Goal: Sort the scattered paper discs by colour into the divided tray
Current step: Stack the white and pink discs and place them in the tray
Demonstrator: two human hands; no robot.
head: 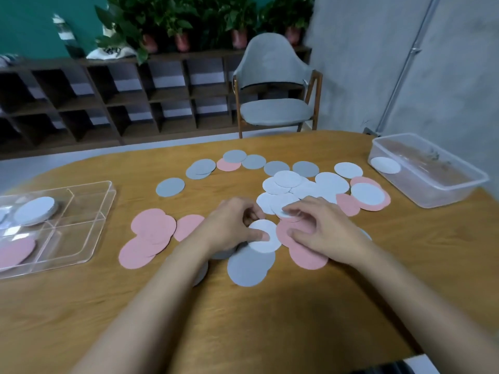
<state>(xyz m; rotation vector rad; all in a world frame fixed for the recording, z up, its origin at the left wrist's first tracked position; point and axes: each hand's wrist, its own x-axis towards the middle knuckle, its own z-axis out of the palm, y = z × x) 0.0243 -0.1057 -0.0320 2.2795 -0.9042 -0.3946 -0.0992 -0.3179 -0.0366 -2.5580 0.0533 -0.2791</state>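
Observation:
Pink, grey and white paper discs lie scattered over the wooden table. My left hand pinches a white disc by its edge, thumb on top, above a large grey disc. My right hand rests with spread fingers on pink discs, its fingertips touching another white disc. The clear divided tray sits at the left. It holds a white stack in a far compartment and pink discs in a near one.
A clear plastic box with one white disc inside stands at the table's right. More pink discs lie left of my hands, grey discs farther back. A grey chair and shelving stand behind the table.

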